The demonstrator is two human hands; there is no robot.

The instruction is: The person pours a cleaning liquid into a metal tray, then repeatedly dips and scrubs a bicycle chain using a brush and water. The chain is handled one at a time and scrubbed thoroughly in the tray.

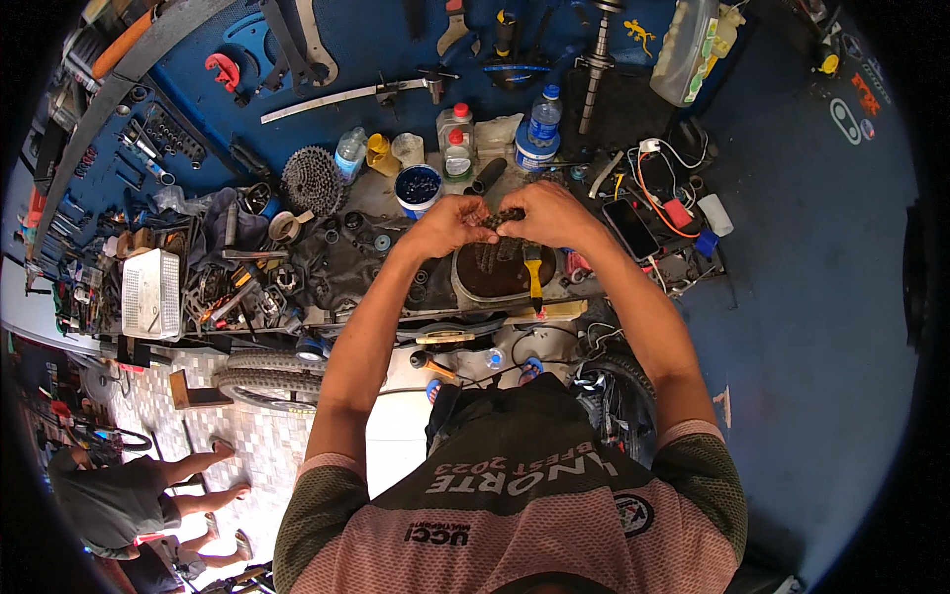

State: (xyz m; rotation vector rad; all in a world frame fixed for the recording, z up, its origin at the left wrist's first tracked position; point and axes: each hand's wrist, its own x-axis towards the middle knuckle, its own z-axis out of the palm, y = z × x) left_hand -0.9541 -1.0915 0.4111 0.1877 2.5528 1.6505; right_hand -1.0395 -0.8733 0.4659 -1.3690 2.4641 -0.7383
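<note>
A dark, greasy bicycle chain (509, 215) stretches between my two hands, with loops of it hanging down. My left hand (447, 228) pinches it from the left, fingers closed. On the other side my right hand (547, 215) grips it with the fingertips, close to the left. Below them lies a shallow oblong tray (503, 283) with brown liquid in it, and the lower chain loops hang over or into it. A brush with a yellow handle (534, 279) rests at the tray's right edge.
Left of the tray stands a tub of dark blue stuff (417, 208); bottles (456, 158) and a cassette (313, 181) are behind. A phone (630, 229) with cables lies right. Tools and a white basket (151, 294) crowd the left. Another person (119, 495) is at lower left.
</note>
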